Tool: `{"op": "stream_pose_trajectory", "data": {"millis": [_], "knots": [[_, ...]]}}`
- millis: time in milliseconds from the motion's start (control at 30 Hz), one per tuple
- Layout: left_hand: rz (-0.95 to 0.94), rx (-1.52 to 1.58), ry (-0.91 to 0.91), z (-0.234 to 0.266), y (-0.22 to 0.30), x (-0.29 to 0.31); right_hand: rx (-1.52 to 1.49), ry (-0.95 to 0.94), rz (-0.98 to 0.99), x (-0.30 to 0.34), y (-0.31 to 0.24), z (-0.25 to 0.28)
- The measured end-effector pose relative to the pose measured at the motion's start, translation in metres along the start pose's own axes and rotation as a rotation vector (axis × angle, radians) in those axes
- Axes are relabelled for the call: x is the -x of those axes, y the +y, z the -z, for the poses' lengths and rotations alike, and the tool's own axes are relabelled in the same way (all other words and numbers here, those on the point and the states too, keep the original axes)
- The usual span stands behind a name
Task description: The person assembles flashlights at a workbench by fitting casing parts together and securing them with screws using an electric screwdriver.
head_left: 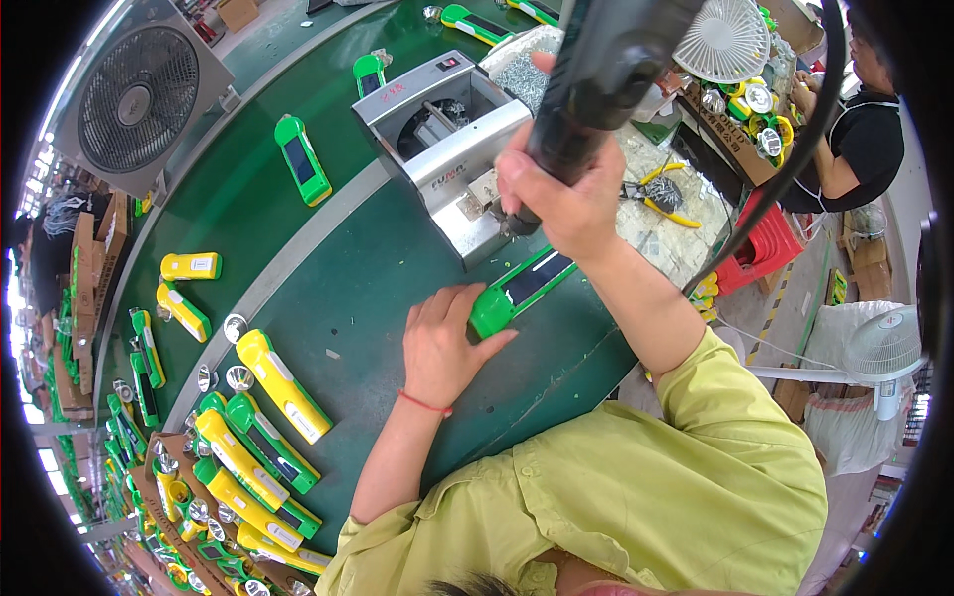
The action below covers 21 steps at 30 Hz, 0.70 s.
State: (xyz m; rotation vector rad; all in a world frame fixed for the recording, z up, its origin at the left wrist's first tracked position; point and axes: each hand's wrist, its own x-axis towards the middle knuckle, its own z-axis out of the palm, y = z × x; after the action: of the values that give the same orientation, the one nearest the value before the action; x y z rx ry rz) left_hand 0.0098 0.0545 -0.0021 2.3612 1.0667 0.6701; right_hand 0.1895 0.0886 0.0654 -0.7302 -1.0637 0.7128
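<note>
My right hand (574, 204) is wrapped around a black electric screwdriver (601, 84), whose lower end points down beside the front of a silver screw feeder (462, 189). Below the feeder, a green lamp casing (524, 286) with a dark panel lies on the table. My left hand (437, 343) grips its left end, fingers behind and thumb in front. Part of the casing's right end is hidden by my right forearm. Yellow-handled pliers (668, 194) lie to the right of my right hand.
Several yellow and green lamps (283, 387) lie at the left. Behind the feeder is a tray of screws (517, 74). A green belt (248, 214) curves past with more lamps. A box fan (139, 97) stands far left. A co-worker (860, 139) sits at the right, near a white fan (722, 38).
</note>
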Motion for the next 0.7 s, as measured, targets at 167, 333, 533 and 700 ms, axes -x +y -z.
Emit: {"op": "stream_pose_trajectory", "data": {"millis": [167,333,533,700], "knots": [[-0.002,0.042,0.020,-0.011,0.005,-0.009,-0.043,0.042,-0.087,0.024,-0.005,-0.004],[-0.001,0.046,0.033,-0.012,0.006,-0.008,0.004,0.001,-0.114,0.034,0.000,-0.008],[0.011,0.047,0.005,-0.014,0.002,-0.005,0.033,-0.028,-0.190,0.043,0.013,-0.009],[0.003,0.039,0.019,-0.018,-0.001,-0.006,0.165,-0.038,-0.138,0.045,0.022,-0.011]]}}
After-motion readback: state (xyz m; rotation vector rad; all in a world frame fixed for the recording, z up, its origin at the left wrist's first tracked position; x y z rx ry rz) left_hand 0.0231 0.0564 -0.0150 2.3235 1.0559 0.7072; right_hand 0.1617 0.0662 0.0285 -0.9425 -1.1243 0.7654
